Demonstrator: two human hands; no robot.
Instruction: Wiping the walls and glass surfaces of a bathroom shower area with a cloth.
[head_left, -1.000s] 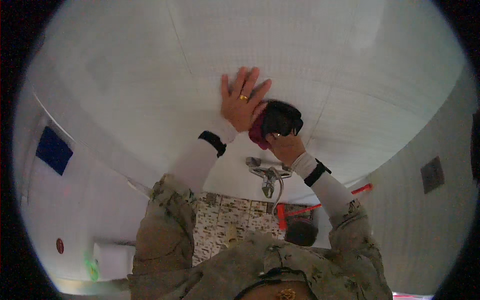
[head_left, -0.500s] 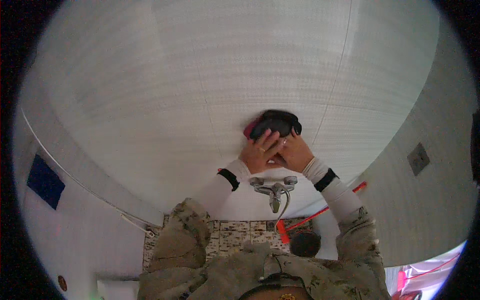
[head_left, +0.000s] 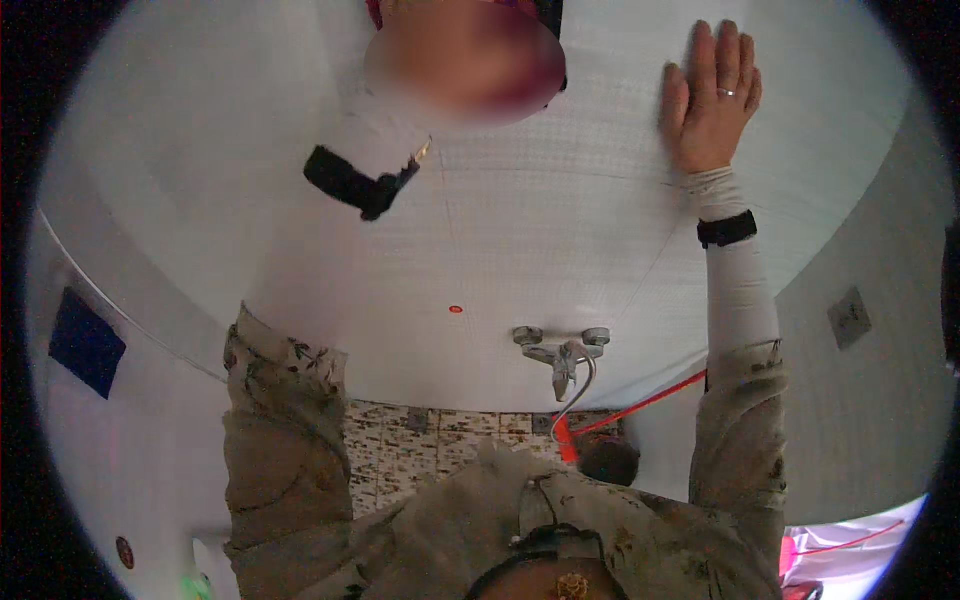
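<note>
My left hand (head_left: 430, 60) is up at the top of the view, under a blurred patch that hides its fingers. With it is a dark-red and black cloth-like bundle (head_left: 522, 84), held against the white panelled wall (head_left: 560, 230); its exact kind cannot be made out. To the right, my right hand (head_left: 714, 105) lies flat on the same wall, fingers stretched upward, a ring on one of them and nothing in its grasp. Both wrists wear black bands.
Below the hands a metal mixer tap (head_left: 562, 358) with a hose juts from the wall. A red-handled tool (head_left: 640, 402) leans near a dark round container (head_left: 609, 463). A small red spot (head_left: 455, 309) marks the wall. Patterned tiles (head_left: 390, 450) run along the bottom.
Both hands were together on the bundle above the tap. My left hand has carried it up and left; my right hand has let go and moved up and right onto the wall.
</note>
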